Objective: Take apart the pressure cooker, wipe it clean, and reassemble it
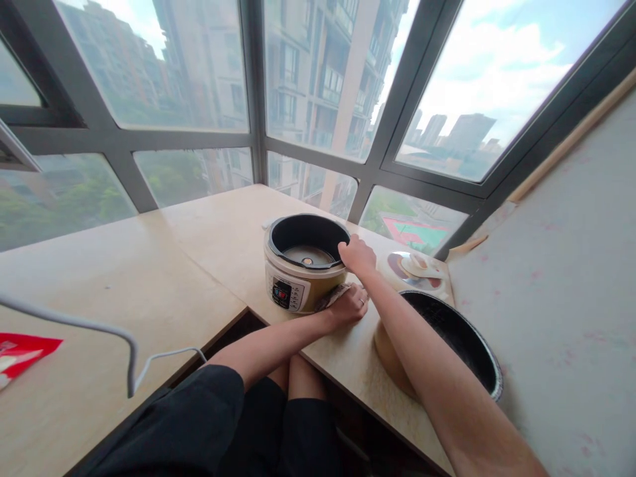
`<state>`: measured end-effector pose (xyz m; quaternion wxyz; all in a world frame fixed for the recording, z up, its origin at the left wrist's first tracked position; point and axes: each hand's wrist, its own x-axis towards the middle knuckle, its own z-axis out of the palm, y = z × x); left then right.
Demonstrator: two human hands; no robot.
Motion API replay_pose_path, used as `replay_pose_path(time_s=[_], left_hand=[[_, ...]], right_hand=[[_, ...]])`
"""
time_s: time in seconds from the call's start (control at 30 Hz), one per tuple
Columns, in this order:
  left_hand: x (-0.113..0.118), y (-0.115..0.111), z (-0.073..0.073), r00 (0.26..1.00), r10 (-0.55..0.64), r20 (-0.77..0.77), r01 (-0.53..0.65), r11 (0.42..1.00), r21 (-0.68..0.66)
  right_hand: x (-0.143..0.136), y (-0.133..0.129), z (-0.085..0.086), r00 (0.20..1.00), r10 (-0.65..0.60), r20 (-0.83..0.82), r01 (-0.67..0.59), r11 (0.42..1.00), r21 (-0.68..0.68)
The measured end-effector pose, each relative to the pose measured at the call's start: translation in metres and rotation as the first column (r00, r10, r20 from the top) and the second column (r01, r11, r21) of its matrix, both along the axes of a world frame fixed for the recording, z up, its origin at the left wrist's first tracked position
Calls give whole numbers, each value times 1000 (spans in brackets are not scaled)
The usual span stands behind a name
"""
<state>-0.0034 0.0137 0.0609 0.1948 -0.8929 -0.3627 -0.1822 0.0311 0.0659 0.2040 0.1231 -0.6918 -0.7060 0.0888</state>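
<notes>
A gold and white electric cooker [288, 288] stands upright on the pale counter with its top open, and a dark interior with a round plate at the bottom shows. My right hand [358, 256] is closed on the cooker's upper right rim. Lower down, my left hand [349, 306] presses a crumpled greyish cloth [334, 296] against the cooker's right side; a ring is on one finger. To the right, partly behind my right forearm, sits a dark inner pot [467, 341]. Behind that pot lies the cooker lid [416, 268].
The counter [199, 265] has an edge with a dark gap below it, over my legs. A white cable [99, 326] arches across the left side near a red packet [24, 354]. Windows stand behind, and a patterned wall [561, 265] rises at the right.
</notes>
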Motion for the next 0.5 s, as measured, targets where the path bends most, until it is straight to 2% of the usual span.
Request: replay_pose_path(time_s=[0.1,0.17,0.37,0.5], left_hand=[[-20,-15,-9,987,-128,-93,137,986,97],[-33,-24,-14,980,-157,-125,177,969,171],[-74,-48,-18,976,-136,-171,177,952,250],[-95,-61,-15,977,-137,-160,167,967,191]], right_hand=[[0,-1,0,1000,-3,7,2,1000,5],[0,-1,-1,1000,-3,9,3,1000,6],[0,0,-3,1000,-18,4,17,1000,18],[0,0,-3,1000,-23,0,23,999,24]])
